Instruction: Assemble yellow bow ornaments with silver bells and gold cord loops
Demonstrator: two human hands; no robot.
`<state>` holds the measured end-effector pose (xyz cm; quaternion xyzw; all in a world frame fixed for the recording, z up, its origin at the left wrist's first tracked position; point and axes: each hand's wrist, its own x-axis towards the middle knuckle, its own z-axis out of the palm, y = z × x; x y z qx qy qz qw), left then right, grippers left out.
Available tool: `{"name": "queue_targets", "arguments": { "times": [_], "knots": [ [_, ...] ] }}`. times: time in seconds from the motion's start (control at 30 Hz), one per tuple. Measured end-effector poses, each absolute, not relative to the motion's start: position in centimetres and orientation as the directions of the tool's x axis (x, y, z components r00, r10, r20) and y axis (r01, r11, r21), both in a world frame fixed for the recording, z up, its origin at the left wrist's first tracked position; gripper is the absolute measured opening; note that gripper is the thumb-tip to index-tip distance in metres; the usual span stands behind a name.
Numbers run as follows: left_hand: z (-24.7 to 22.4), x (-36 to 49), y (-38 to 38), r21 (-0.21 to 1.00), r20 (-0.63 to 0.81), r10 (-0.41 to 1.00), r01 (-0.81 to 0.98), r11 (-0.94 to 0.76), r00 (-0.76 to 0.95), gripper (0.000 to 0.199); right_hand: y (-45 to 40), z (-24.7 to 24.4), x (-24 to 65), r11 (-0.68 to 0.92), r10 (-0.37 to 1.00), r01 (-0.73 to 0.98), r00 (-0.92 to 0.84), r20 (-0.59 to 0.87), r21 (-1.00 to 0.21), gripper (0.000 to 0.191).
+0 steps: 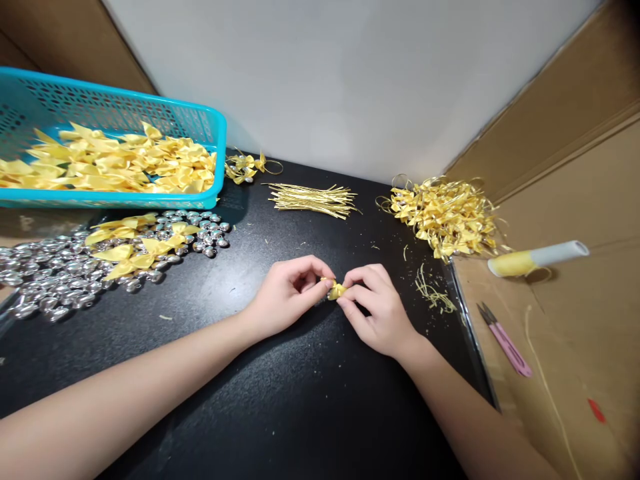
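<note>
A small yellow ribbon bow is pinched between my two hands, just above the black tabletop. My left hand grips its left side with thumb and forefinger. From the other side, the fingertips of my right hand close on the bow's right end. Fingers cover parts of it, so whether a bead or cord is attached cannot be made out. Beyond the hands lies a bundle of gold cords. Silver beads spread over the left of the table, with several loose yellow bows on top.
A turquoise basket of yellow bows stands at the back left. Finished-looking bows with gold loops are heaped at the right, near cord scraps. Pink-handled thread snips and a yellow-and-grey tube lie on cardboard beyond the table's right edge.
</note>
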<state>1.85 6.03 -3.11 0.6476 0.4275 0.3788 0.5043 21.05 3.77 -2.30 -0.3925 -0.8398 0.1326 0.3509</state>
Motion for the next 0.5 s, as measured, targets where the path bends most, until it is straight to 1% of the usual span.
{"name": "queue_targets", "arguments": {
  "times": [0.1, 0.2, 0.3, 0.4, 0.5],
  "knots": [
    [-2.98, 1.67, 6.1, 0.934, 0.132, 0.915, 0.263, -0.244, 0.381, 0.013, 3.68, -2.4, 20.92, 0.644, 0.764, 0.577, -0.454, 0.459, -0.502, 0.015],
    [-2.74, 1.5, 6.2, 0.879, 0.212, 0.887, 0.315, -0.357, 0.411, 0.01, 3.5, -2.33, 20.78, 0.626, 0.78, 0.59, -0.458, 0.427, -0.511, 0.015],
    [-2.63, 1.37, 6.28, 0.85, 0.234, 0.869, 0.341, -0.401, 0.437, 0.008, 3.39, -2.26, 20.75, 0.604, 0.797, 0.597, -0.464, 0.387, -0.529, 0.014],
    [-2.71, 1.25, 6.39, 0.885, 0.181, 0.878, 0.315, -0.342, 0.443, 0.009, 3.47, -2.19, 20.86, 0.609, 0.792, 0.556, -0.471, 0.389, -0.566, 0.016],
    [-2.76, 1.14, 6.57, 0.948, 0.067, 0.896, 0.252, -0.194, 0.438, 0.013, 3.6, -2.02, 21.03, 0.637, 0.767, 0.485, -0.476, 0.431, -0.599, 0.017]
  ]
}}
